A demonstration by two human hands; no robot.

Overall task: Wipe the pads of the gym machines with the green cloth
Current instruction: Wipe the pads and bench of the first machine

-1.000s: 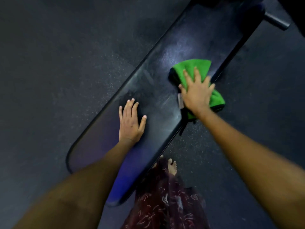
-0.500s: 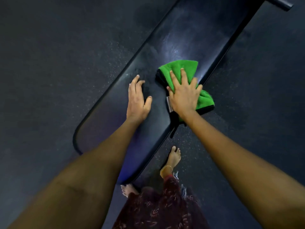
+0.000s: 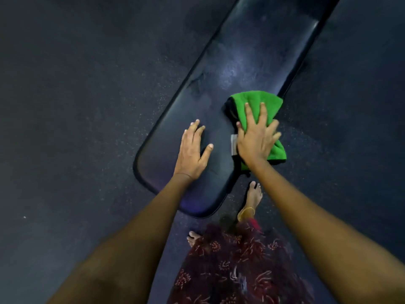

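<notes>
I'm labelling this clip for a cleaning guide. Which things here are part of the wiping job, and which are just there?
Part of the job:
green cloth
bench pad
right hand
left hand

Just there:
speckled floor
bare feet
patterned garment

A long black pad (image 3: pixel 245 69) runs from the near centre away to the far right over a dark speckled floor (image 3: pixel 76 106). The right hand (image 3: pixel 255 139) lies flat, fingers spread, on a green cloth (image 3: pixel 262 100) bunched at the pad's right edge; part of the cloth hangs past that edge. A small white tag (image 3: pixel 234 144) shows just left of this hand. The left hand (image 3: pixel 191 153) rests palm down on the pad, fingers straight, to the left of the cloth and apart from it. Below, two bare feet (image 3: pixel 253 196) stand on the floor by the pad's near end, above a dark red patterned garment (image 3: pixel 236 266).
</notes>
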